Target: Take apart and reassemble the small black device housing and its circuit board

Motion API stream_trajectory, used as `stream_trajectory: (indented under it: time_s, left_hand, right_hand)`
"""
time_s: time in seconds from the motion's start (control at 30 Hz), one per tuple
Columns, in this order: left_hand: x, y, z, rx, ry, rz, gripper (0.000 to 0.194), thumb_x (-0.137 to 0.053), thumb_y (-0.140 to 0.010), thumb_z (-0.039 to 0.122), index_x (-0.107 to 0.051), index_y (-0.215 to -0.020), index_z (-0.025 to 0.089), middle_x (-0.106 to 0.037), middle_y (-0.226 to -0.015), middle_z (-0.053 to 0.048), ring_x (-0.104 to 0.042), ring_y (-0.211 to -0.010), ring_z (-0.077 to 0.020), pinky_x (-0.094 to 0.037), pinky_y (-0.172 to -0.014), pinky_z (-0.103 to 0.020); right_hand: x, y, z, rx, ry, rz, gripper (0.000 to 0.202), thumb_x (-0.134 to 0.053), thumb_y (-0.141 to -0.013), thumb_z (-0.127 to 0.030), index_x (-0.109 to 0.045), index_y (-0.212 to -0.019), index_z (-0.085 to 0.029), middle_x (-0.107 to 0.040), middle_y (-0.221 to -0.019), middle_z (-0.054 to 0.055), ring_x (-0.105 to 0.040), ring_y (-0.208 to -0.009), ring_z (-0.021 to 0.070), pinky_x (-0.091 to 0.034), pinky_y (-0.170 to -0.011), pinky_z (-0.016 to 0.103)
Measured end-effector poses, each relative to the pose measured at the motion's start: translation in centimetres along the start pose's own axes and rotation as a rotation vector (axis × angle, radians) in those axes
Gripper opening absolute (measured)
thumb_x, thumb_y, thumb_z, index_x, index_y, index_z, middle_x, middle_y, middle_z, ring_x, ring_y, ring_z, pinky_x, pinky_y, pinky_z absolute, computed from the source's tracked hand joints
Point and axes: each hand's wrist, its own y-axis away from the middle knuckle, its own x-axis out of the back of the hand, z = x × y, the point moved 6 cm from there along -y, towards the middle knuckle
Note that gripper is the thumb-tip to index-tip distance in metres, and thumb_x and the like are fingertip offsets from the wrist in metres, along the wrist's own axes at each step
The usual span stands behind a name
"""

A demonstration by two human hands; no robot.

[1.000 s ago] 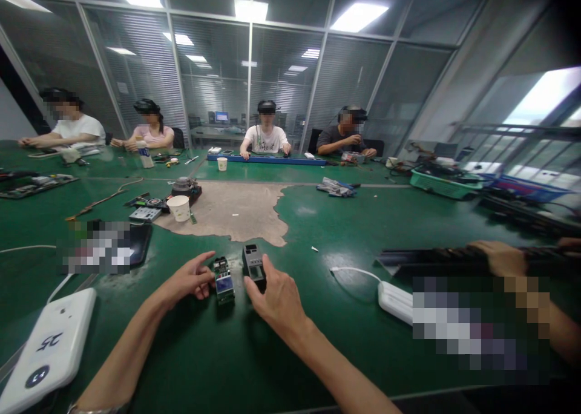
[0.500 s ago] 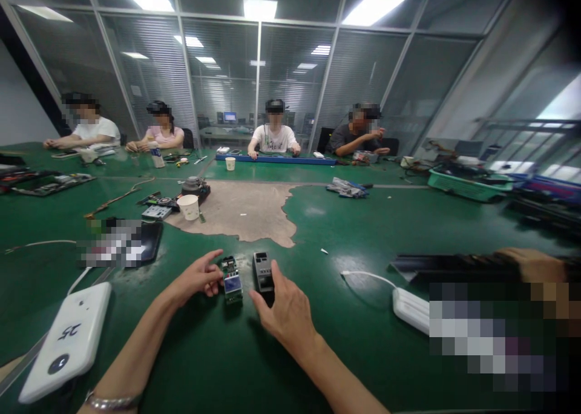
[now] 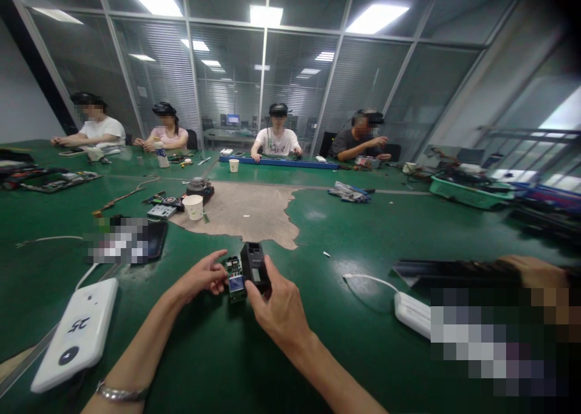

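A small green circuit board with a blue-grey display lies on the green table. Close to its left edge is my left hand, index finger stretched forward and the other fingers curled; whether it touches the board is hard to tell. My right hand holds a black plastic housing with rectangular openings, thumb on the near end and fingers along the right side. The housing is tilted and partly covers the right side of the board.
A paper cup stands ahead to the left near loose electronic parts. White power banks lie left and right. At the right edge, another person's hand rests on a black part. Gloves lie farther back.
My right hand has closed on the black housing and brought it left, tilted, against or over the board's right side. My left hand has kept nearly the same pose beside the board.
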Motion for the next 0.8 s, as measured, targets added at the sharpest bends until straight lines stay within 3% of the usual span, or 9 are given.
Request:
stream_trajectory:
  time_s: [0.13,0.3,0.63,0.8]
  left_hand:
    - [0.0,0.2,0.0,0.004,0.038,-0.013,0.081,-0.062,-0.075,0.026,-0.02,-0.143,0.016,-0.061,-0.07,-0.001,-0.058,-0.054,-0.0116,-0.043,-0.049,-0.021]
    - [0.1,0.3,0.3,0.006,0.048,-0.013,0.083,-0.063,-0.074,0.025,-0.019,-0.144,0.016,-0.059,-0.063,0.002,-0.058,-0.05,-0.0115,-0.044,-0.048,-0.021]
    - [0.6,0.3,-0.5,0.072,-0.034,-0.046,0.073,-0.052,-0.079,0.024,-0.017,-0.143,0.018,-0.063,-0.066,-0.003,-0.061,-0.053,-0.0149,-0.045,-0.047,-0.022]
    - [0.8,0.3,-0.9,0.121,-0.025,-0.03,0.081,-0.051,-0.079,0.023,-0.004,-0.145,0.018,-0.065,-0.075,-0.006,-0.061,-0.054,-0.0145,-0.044,-0.047,-0.022]
  right_hand:
    - [-1.1,-0.3,-2.2,0.024,-0.015,-0.046,0.06,-0.049,-0.086,-0.04,-0.036,-0.136,-0.008,-0.063,-0.108,0.016,-0.063,-0.093,0.026,-0.048,-0.081,0.035]
    - [-2.6,-0.5,-3.1,0.02,0.058,-0.099,0.06,-0.049,-0.085,-0.041,-0.037,-0.134,-0.008,-0.065,-0.1,0.014,-0.063,-0.089,0.0257,-0.048,-0.079,0.034]
    - [-3.6,-0.9,-3.4,0.004,0.209,-0.167,0.059,-0.045,-0.087,-0.043,-0.035,-0.134,-0.008,-0.064,-0.097,0.015,-0.063,-0.084,0.0266,-0.046,-0.071,0.034]
    - [-4.4,-0.2,-2.7,-0.01,0.239,-0.24,0.057,-0.047,-0.085,-0.044,-0.04,-0.13,-0.009,-0.065,-0.091,0.014,-0.063,-0.08,0.0279,-0.046,-0.068,0.036]
